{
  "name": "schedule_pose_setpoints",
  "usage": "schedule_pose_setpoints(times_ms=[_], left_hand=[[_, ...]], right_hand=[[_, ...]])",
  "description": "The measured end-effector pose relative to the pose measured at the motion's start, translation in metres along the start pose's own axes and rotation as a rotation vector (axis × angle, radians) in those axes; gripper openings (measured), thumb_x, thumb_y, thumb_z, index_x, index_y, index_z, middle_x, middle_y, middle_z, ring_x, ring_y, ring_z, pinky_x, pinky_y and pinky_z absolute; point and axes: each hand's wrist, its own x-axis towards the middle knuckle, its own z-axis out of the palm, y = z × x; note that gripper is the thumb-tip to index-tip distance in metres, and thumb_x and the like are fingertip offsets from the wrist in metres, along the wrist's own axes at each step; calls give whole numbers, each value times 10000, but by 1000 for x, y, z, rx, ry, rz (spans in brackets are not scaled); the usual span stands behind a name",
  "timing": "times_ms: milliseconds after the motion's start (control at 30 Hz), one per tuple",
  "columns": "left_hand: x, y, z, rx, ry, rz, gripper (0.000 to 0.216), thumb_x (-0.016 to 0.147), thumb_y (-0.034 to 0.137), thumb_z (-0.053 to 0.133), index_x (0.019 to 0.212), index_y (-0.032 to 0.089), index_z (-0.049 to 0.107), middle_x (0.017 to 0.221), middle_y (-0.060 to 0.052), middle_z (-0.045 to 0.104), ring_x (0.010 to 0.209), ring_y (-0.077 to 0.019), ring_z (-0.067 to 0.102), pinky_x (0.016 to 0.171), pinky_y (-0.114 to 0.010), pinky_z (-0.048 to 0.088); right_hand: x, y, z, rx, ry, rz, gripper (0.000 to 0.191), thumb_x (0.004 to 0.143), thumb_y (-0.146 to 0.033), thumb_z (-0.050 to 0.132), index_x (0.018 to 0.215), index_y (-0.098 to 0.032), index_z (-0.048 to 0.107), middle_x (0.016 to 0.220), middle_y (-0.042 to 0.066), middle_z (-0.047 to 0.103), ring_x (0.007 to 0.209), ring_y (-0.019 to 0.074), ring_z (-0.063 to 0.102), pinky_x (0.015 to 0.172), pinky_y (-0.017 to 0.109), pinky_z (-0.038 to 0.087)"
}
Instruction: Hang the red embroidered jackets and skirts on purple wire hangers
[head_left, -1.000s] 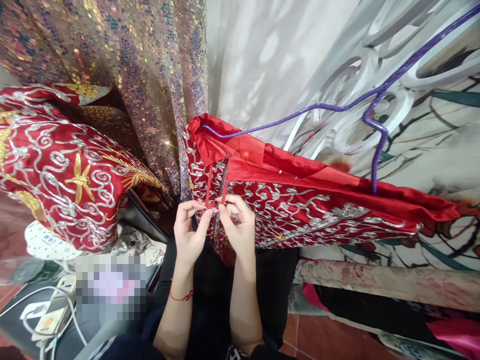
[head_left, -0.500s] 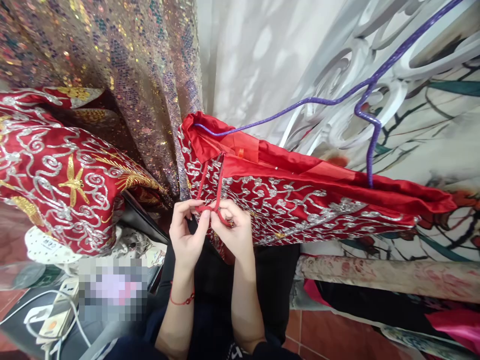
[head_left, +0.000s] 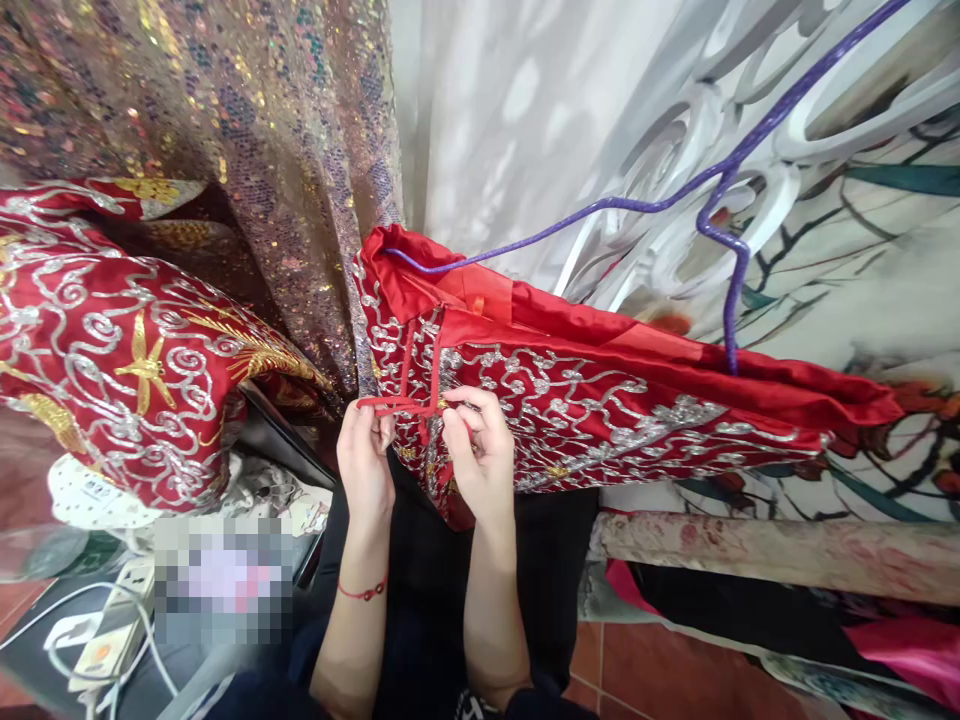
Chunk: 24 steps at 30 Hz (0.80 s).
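Observation:
A red skirt-like garment (head_left: 570, 400) with silver embroidery hangs from a purple hanger (head_left: 637, 205), its satin waistband (head_left: 652, 345) facing up. Red cords (head_left: 407, 360) run down from the opening at its left end and cross between my hands. My left hand (head_left: 366, 450) is closed, with a loop of the red cord around its fingers. On the right side of the crossing, my right hand (head_left: 480, 450) pinches the cord near a small gold-coloured piece. The exact fingertip grip is partly hidden.
Another red embroidered garment (head_left: 150, 340) lies at the left before a sequined curtain (head_left: 300, 150). Below it are a power strip (head_left: 112, 620) and white cables. White scrollwork (head_left: 675, 160) stands behind the hanger. A fabric roll (head_left: 750, 545) lies at the right.
My hands have moved apart from their close pinch. The cord now stretches sideways between them, looped over my left fingers. Garment and hanger have shifted slightly left in view.

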Motion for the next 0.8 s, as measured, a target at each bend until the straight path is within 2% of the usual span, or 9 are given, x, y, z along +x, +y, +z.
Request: schedule_pose_setpoints(times_ms=[233,300,400,467,533,600,633,700,800], left_hand=[[13,-6,-1,-363,26,-329,350,878,382,642,665,182,449,519,79,338,423,-42,268,407,-140,233],[16,-6,-6,-285,-32,-398,411,893,469,605,643,178,459,522,66,358,424,-44,305,406,-150,241],[14,-4,-16,46,-277,-417,552,897,626,532,611,154,540,504,20,429,446,-66,389,422,-180,276],[10,2,-20,248,-367,-275,540,926,598,531,635,146,579,520,6,469,471,-72,416,448,-194,304],[9,10,-20,359,-303,34,363,952,479,579,785,160,626,648,-2,555,568,-83,496,515,-192,377],[13,19,-15,462,-266,367,188,946,368,629,1042,206,631,920,-30,644,819,-118,618,691,-215,491],[17,23,-13,537,-312,481,264,938,335,645,1176,230,598,1095,-56,651,999,-150,637,820,-255,522],[29,31,-6,705,-479,587,427,935,314,649,1338,245,524,1332,-99,602,1247,-209,580,1026,-355,489],[46,40,4,855,-662,608,282,971,329,592,1225,213,630,1191,-88,708,1080,-202,664,972,-364,503]], right_hand=[[-3,6,1,-32,33,5,170,1013,-351,505,1128,-247,576,664,-59,468,571,99,426,574,251,375],[-2,6,0,-46,39,1,168,1010,-350,504,1117,-242,574,661,-57,473,576,105,446,587,258,400],[1,5,0,-72,60,-12,184,996,-338,519,1140,-235,570,708,-41,535,645,121,532,670,278,470],[6,5,0,-111,59,-14,213,977,-319,543,1169,-229,570,810,-11,599,756,136,599,764,300,507],[12,4,2,-152,59,-4,228,955,-297,563,1170,-220,569,935,26,638,872,153,634,832,316,524],[18,0,5,-185,47,-11,227,938,-266,570,1159,-214,562,1036,55,656,941,161,645,868,322,534],[21,-3,6,-198,35,-29,230,934,-247,565,1161,-215,556,1076,65,662,967,162,648,882,322,538],[27,-10,8,-218,4,-83,243,934,-215,545,1176,-218,546,1128,79,669,1013,164,650,888,313,546],[32,-24,7,-230,-15,-121,244,950,-218,525,1192,-218,545,1102,80,678,991,160,667,801,279,564]])
